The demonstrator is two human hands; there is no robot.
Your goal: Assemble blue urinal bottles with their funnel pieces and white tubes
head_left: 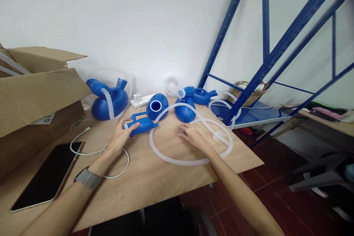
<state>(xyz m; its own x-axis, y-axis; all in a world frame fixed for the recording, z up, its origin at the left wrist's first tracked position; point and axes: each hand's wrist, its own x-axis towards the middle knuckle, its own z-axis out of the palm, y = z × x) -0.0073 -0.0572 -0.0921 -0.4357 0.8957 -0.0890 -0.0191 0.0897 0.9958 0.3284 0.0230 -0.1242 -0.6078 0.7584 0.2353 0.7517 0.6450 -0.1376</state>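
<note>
My left hand (125, 131) is closed around a blue plastic urinal funnel (143, 125) with a pale mouth at the hand end and a narrow spout pointing right. Just behind it lies a blue urinal bottle (165, 107), its round white-rimmed neck facing me. My right hand (192, 135) is low over the table with fingers loosely apart and nothing visible in them. Around it loops a translucent hose (177, 161), which passes by my right wrist. Beyond that hand stands another blue urinal bottle (185, 112) with a funnel on top.
At the left are an open cardboard box (41, 96), a tablet (47, 177) and a white cable (91, 152). A handled blue urinal (109, 101), a power strip (146, 100) and a further blue urinal (201, 97) line the wall. A blue metal rack (249, 81) rises at the right.
</note>
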